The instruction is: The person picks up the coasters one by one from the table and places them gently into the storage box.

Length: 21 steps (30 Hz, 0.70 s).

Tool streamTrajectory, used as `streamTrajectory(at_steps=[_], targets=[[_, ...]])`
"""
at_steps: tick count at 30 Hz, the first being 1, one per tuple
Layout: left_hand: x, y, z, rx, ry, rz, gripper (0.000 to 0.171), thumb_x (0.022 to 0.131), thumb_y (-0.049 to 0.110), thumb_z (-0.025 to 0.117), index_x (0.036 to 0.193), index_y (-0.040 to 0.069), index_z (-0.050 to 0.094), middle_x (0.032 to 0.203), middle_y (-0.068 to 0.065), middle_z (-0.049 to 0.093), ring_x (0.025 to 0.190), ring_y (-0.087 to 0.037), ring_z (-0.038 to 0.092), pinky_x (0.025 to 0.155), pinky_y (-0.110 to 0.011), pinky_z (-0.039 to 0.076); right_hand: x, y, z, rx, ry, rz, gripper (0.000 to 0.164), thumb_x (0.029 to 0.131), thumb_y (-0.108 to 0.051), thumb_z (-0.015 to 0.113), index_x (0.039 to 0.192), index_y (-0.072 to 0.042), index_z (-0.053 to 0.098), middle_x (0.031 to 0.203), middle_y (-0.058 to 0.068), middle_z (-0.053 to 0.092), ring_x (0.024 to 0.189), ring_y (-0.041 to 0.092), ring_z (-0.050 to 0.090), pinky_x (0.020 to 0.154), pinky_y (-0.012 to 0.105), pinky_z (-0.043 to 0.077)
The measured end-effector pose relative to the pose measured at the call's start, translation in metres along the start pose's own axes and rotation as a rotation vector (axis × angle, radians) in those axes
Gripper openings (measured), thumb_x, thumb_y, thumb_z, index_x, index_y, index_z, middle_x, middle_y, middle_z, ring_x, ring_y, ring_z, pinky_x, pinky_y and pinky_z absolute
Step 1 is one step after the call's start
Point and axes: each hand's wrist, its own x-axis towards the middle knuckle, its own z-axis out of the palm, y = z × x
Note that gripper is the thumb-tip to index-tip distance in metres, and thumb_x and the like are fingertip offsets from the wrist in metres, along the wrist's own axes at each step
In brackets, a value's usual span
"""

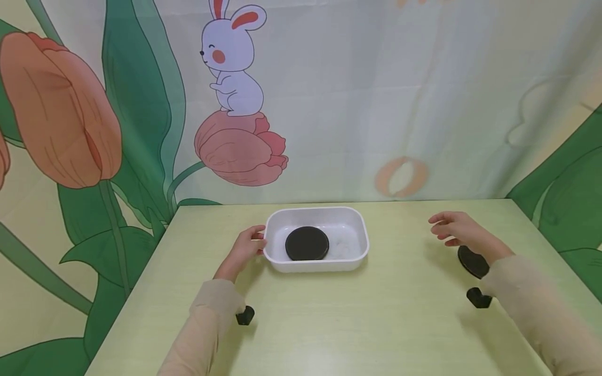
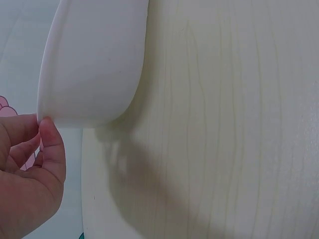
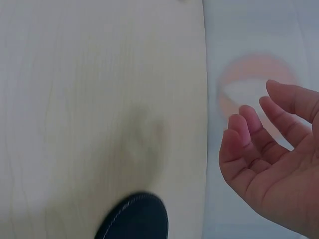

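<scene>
A white rectangular tray (image 1: 316,266) with rounded corners sits near the table's back edge, and a round black coaster (image 1: 307,243) lies inside, toward its left half. My left hand (image 1: 245,246) pinches the tray's left rim between thumb and fingers; the left wrist view shows this hand (image 2: 32,177) at the corner of the tray (image 2: 97,59). To the right, my right hand (image 1: 458,231) hovers above the table, fingers loosely bent and holding nothing. Partly hidden under that forearm is a second black coaster (image 1: 472,262); light stitching edges this coaster (image 3: 139,219) in the right wrist view.
The pale wood-grain table (image 1: 348,324) ends at a hanging cloth (image 1: 338,104) printed with tulips and a rabbit. Small black wrist devices show under both sleeves (image 1: 207,318).
</scene>
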Motion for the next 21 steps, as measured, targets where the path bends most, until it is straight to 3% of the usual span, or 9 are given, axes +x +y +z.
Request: streamTrajectory(at_steps=[6,13,21], targets=[[0.002,-0.003,0.0,0.005,0.007,-0.003,0.044,0.087,0.001,0.05,0.129,0.006,0.041,0.112,-0.015,0.049,0.092,-0.023,0.05,0.074,-0.028,0.05,-0.01,0.021,-0.013,-0.062,-0.012,-0.007,0.058,0.087,-0.036,0.051,0.129,0.002,0.034,0.126,0.026,0.04,0.102,0.028,0.05,0.082,0.041,0.045],[0.0,-0.004,-0.001,-0.02,0.002,0.035,0.044,0.085,-0.001,0.05,0.128,0.003,0.042,0.107,-0.016,0.049,0.082,-0.02,0.051,0.067,-0.025,0.05,-0.02,0.041,-0.024,-0.123,0.015,-0.02,0.061,0.088,-0.037,0.049,0.131,0.003,0.032,0.131,0.029,0.035,0.114,0.041,0.039,0.079,0.043,0.043],[0.002,-0.003,0.0,-0.025,-0.012,0.014,0.047,0.086,0.0,0.049,0.131,0.002,0.038,0.115,-0.02,0.048,0.085,-0.018,0.051,0.064,-0.02,0.048,-0.024,0.064,-0.03,-0.156,0.03,-0.018,0.06,0.09,-0.031,0.047,0.132,0.006,0.026,0.134,0.034,0.025,0.119,0.05,0.026,0.084,0.061,0.032]])
